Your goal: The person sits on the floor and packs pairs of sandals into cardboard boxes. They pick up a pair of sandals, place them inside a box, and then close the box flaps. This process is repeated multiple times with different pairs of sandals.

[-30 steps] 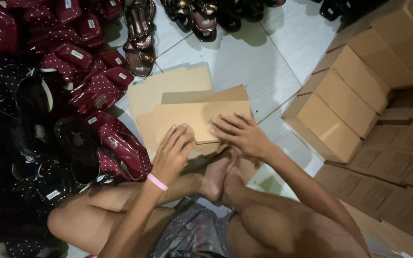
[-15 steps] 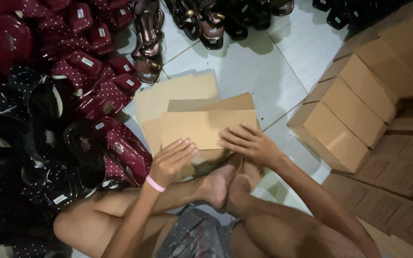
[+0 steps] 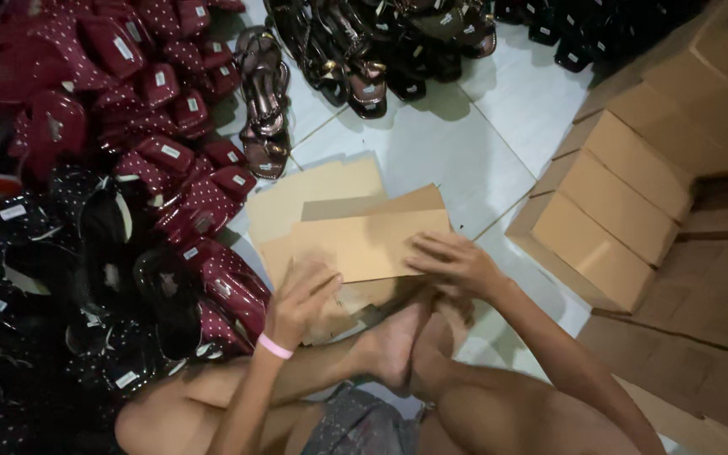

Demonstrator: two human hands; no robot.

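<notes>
Cardboard first: a flat tan cardboard sheet (image 3: 364, 244) lies on the white tiled floor (image 3: 465, 152) dead centre of the head view, top of a small pile of the same flat sheets (image 3: 313, 190) that fan out toward 11 o'clock. Both hands are on its near edge. The left hand (image 3: 301, 295), pink wristband (image 3: 275, 346) on the wrist, sits at the 7 o'clock corner with fingers curled over the edge, thumb side hidden, so I can't tell if it's actually pinching or just pressing down. The right hand (image 3: 452, 263) is at 4 o'clock, fingers spread flat and pushing on the sheet. The person's bare feet (image 3: 406, 341) are tucked right under that near edge, touching or nearly touching the cardboard.

Going outward: at 9 to 11 o'clock there's a big heap of dark red dotted sandals (image 3: 162, 143), with black dotted ones (image 3: 61, 295) below at 8. Strappy brown heels (image 3: 267, 109) at 12, more dark shoes (image 3: 398, 42) at 1. Stack of closed tan boxes (image 3: 617, 202) from 2 to 4.

What could go sideways, my guess: the sheets are loose on each other, so an uneven push could slide the top one off the pile or grab two at once. The red sandals sit just beside the left corner, easy to snag. A crooked press could crease it in the wrong place.
</notes>
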